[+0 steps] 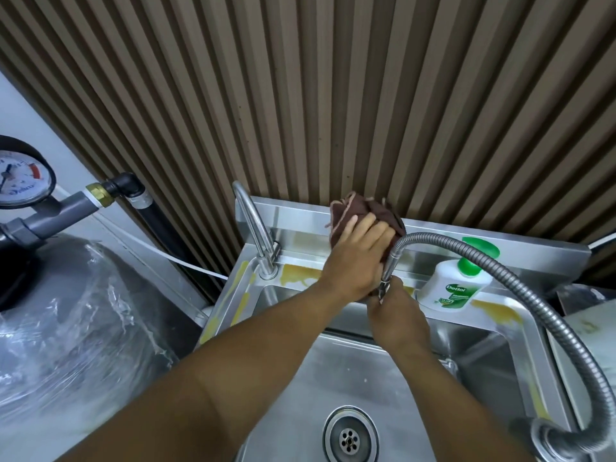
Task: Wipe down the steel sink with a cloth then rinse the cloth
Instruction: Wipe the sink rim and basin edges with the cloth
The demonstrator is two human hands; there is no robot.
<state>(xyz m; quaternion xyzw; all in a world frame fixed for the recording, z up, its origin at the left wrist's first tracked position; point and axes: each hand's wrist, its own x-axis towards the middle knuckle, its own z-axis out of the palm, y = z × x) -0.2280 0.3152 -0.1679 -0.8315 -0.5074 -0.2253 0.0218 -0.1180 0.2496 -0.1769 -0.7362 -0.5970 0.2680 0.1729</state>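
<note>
Brown, soft, bunched cloth [363, 208], likely limp and light, sits gripped in the left hand [356, 258]; the right hand [396, 315] pinches the flexible steel faucet hose [493, 261].

Brown cloth [366, 213] pressed to sink [383, 371] backsplash by left hand [356, 258]; flexible hose [493, 261] nozzle gripped by right hand [396, 315].
</note>
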